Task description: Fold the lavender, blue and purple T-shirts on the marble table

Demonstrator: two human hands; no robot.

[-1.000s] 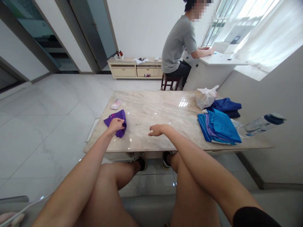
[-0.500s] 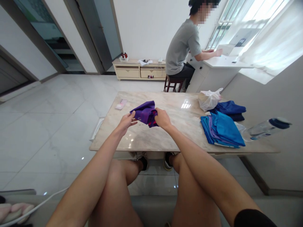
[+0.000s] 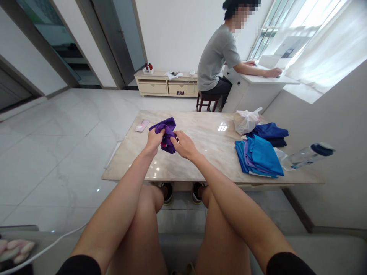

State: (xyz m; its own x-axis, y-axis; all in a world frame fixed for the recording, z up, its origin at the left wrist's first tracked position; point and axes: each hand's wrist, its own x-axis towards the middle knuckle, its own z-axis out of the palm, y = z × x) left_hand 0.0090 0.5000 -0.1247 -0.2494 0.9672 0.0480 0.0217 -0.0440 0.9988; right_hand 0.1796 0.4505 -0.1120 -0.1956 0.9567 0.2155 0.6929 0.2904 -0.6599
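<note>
A crumpled purple cloth (image 3: 168,124) with a bit of red showing at its lower side is held just above the marble-patterned table (image 3: 209,160). My left hand (image 3: 155,141) is closed on the cloth's left part, thumb on top. At its right edge, the thumb and fingers of my right hand (image 3: 185,145) pinch the fabric; part of that grip is hidden. Left of the cloth, a small pink-and-white card or packet (image 3: 142,125) lies on the tabletop.
On the table's right are a folded blue and lilac cloth stack (image 3: 262,156), dark blue cloth (image 3: 271,131), a white plastic bag (image 3: 247,121) and a clear bottle (image 3: 305,157) lying tilted. Beyond, a person in grey (image 3: 215,57) sits at a white desk (image 3: 263,86). A low cabinet (image 3: 153,88) lines the wall.
The purple cloth has moved slightly left and become more bunched. My left hand has gone from a light edge hold to a fuller grip. The person at the desk has stretched one arm farther forward.
</note>
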